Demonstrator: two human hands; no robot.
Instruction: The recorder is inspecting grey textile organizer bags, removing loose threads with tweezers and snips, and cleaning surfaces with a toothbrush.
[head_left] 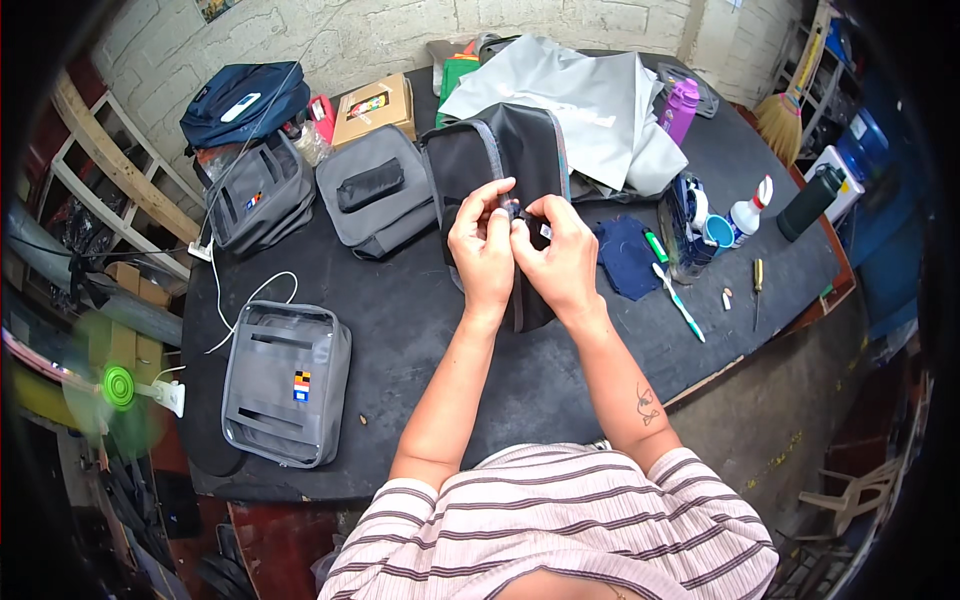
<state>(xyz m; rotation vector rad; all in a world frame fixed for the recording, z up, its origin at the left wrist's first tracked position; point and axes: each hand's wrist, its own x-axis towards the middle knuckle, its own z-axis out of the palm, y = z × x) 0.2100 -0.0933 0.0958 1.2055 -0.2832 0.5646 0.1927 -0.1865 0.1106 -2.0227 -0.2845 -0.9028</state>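
Both my hands are at a black bag with grey-blue trimmed edges, which lies opened out on the table in front of me. My left hand is closed, pinching the bag's middle edge between thumb and fingers. Close beside it, my right hand pinches the same edge, thumb almost touching the left one. The small part between the fingertips is mostly hidden by them. To the left of the black bag stands a grey bag with a black rolled piece on its front.
Grey bags with clear fronts lie at left. A large grey sheet is heaped behind. On the right are a purple bottle, spray bottle, toothbrush, screwdriver and dark green bottle. A fan spins at left.
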